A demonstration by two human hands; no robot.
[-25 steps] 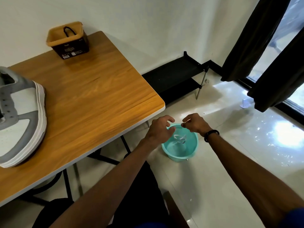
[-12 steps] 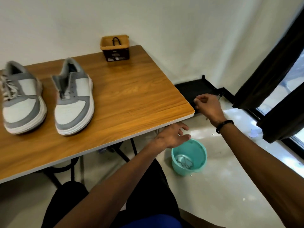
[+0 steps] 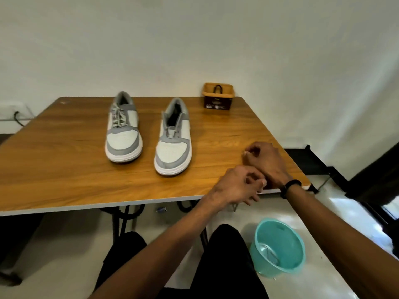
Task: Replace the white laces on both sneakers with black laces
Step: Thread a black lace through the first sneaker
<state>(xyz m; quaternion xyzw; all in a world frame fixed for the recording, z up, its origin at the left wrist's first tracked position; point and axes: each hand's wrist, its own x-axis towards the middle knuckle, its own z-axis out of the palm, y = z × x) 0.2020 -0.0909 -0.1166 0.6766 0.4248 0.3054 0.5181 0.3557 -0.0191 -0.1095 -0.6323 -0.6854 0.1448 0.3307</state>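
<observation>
The fingers (image 3: pixel 250 180) of both hands, loosely curled and empty, have risen from the bucket (image 3: pixel 278 247) below them, where a white lace (image 3: pixel 268 253) now lies; the unlaced sneaker (image 3: pixel 173 143), to their left, awaits black laces.

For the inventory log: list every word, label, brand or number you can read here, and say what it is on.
Nothing reads clearly.
Small brown basket: a dark label with pale print, too blurred to read.
Left sneaker and right sneaker: no visible branding.
Teal bucket: no text.
</observation>
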